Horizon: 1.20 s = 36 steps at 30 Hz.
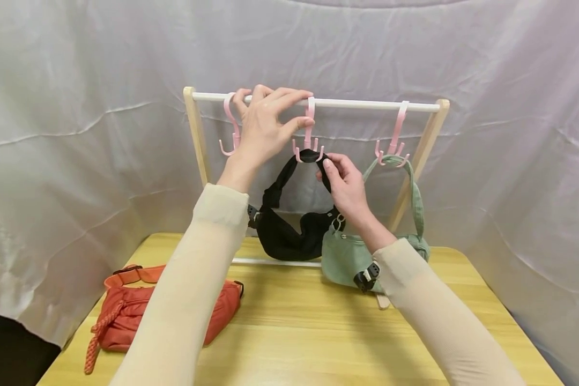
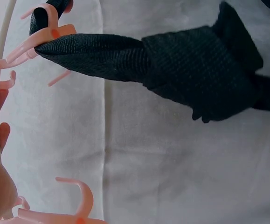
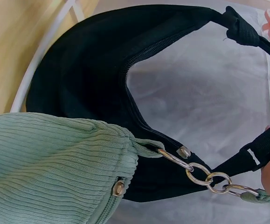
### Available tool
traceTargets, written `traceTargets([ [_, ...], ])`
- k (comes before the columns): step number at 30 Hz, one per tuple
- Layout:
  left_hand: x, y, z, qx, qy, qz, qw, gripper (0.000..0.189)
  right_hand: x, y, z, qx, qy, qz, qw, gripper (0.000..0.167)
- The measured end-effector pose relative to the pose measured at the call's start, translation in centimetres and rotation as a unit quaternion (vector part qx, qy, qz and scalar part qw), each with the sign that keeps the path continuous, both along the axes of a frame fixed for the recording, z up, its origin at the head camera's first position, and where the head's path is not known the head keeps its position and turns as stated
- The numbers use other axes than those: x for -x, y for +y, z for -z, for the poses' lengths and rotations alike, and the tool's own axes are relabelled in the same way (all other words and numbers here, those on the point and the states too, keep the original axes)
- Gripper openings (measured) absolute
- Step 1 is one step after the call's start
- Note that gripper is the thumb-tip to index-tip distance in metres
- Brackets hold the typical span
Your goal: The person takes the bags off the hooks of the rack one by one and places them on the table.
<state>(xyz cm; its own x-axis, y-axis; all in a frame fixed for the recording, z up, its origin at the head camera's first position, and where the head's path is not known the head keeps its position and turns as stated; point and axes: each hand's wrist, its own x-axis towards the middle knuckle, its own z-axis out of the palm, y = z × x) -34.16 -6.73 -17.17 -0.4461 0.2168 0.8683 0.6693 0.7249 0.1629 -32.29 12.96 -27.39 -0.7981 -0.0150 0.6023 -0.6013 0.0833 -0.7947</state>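
Note:
A black shoulder bag hangs by its strap from the prongs of the middle pink hook. My left hand is at the white rail, its thumb and forefinger at the stem of that hook. Lower down, my right hand pinches the right side of the black strap just below the prongs. In the left wrist view the black strap loops over the hook's prongs. A green corduroy bag hangs beside the black one, its metal rings in front of it.
The green bag's strap hangs on the right pink hook. Another pink hook is left of my left hand. An orange-red bag lies on the wooden table, partly hidden by my left sleeve. A grey curtain stands behind the rack.

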Motion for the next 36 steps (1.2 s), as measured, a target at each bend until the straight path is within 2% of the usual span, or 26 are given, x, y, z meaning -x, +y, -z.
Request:
traceTargets([
  [7, 0.1, -0.1, -0.1, 0.000, 0.003, -0.003, 1.0000, 0.052, 0.1, -0.1, -0.3, 0.011, -0.003, 0.002, 0.9999, 0.025],
  [18, 0.3, 0.2, -0.4, 0.010, -0.013, -0.012, 0.9998, 0.053, -0.1, 0.0, -1.2, -0.007, -0.011, 0.015, 0.9998, 0.024],
  [36, 0.5, 0.5, -0.5, 0.011, -0.024, -0.014, 0.9996, 0.053, 0.5, 0.5, -2.0, -0.005, 0.013, 0.006, 0.9999, 0.024],
])
